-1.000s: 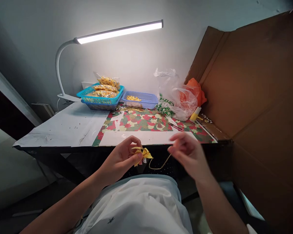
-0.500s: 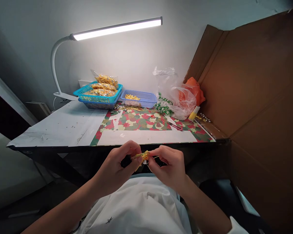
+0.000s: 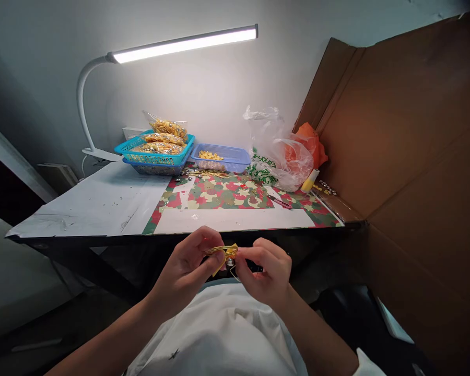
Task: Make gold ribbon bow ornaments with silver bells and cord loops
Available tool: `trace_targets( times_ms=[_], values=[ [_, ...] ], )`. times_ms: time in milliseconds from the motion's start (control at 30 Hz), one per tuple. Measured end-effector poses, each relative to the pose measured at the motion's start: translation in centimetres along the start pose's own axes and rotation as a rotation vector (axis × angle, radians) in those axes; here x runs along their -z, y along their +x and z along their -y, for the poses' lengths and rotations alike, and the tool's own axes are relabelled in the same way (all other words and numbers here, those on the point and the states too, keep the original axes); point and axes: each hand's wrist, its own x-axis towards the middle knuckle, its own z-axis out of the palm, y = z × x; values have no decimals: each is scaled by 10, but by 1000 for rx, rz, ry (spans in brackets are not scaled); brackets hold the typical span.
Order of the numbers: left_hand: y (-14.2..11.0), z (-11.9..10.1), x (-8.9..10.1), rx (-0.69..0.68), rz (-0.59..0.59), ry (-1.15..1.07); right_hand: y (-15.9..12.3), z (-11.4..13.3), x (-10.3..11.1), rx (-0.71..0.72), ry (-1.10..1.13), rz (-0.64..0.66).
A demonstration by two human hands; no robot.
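Note:
Just in front of the table's edge, my left hand (image 3: 191,265) pinches a yellow ribbon bow (image 3: 231,250) and thin gold ties (image 3: 219,249) between thumb and fingers. A small round silver bell (image 3: 230,261) hangs under the bow. From the other side, my right hand (image 3: 269,269) closes thumb and forefinger at the right end of the bow and ties. Exactly which strand the right fingertips grip is hidden. A thin bent strand dangles below the bell, between the hands.
Ahead on the table (image 3: 235,219) lie a red-handled tool (image 3: 280,202) and gold ties (image 3: 211,173). Behind are a turquoise basket (image 3: 156,156) of bagged pieces, a blue basket (image 3: 235,159) and plastic bags (image 3: 278,156). Cardboard (image 3: 407,115) walls the right side; a lamp (image 3: 186,44) shines above.
My fingers have shifted slightly around the bow, and the silver bell shows more plainly now. The gold ties are more visible above my left thumb. The view has moved a little.

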Motion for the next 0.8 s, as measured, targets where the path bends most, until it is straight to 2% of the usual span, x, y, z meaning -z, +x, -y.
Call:
trace_targets(
  times_ms=[100,200,300,400,600,800],
  values=[
    [1,1,3,-20,-21,50,2,-4,13,-260,260,98],
    [5,7,7,-34,-51,103,12,-7,35,-445,467,38],
    [12,15,9,-39,-66,140,29,-6,59,-372,500,-119],
    [17,22,11,-6,-74,161,44,0,77,-278,510,-172],
    [17,28,15,41,-54,201,61,14,89,-187,475,-263],
    [14,28,17,36,-63,220,80,13,106,-52,404,-380]
  ],
)
